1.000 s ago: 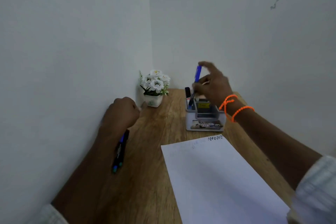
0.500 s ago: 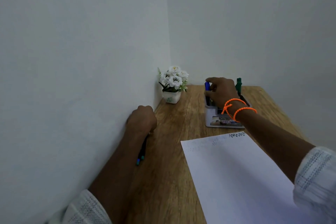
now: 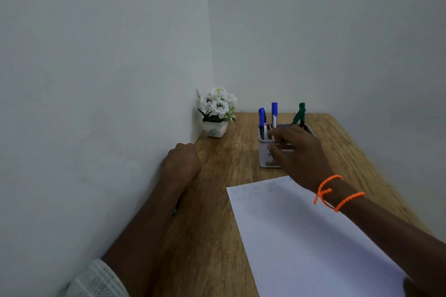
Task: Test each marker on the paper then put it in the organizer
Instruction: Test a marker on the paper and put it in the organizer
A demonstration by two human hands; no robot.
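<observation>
From the head view, a wooden desk [image 3: 217,200] runs into the corner of two pale walls. The organizer [image 3: 263,152], a small white box, stands toward the far end of the desk, partly covered by the right hand [image 3: 298,154]. Several markers stand upright or leaning in it: a blue marker [image 3: 262,117] at the left, a second blue-capped marker [image 3: 274,113] with a silvery barrel just beside it, and a green marker [image 3: 300,114] tilted at the right.

The right hand hangs just in front of and over the organizer, fingers spread loosely and empty, gripping nothing. Two loops of orange cord [image 3: 337,194] circle its wrist.

The paper [image 3: 301,236], a white sheet, lies on the desk nearer the person, its far edge just short of the organizer. Faint scribbles [image 3: 272,187] show along that far edge, too blurred to read.

The left hand [image 3: 182,163] rests against the left wall as a curled fist, knuckles up. Whether it holds anything, I cannot tell; a small teal tip [image 3: 174,211] peeks out beside the forearm.

A little white pot of white flowers [image 3: 217,108] sits in the far left corner, well apart from the organizer.
</observation>
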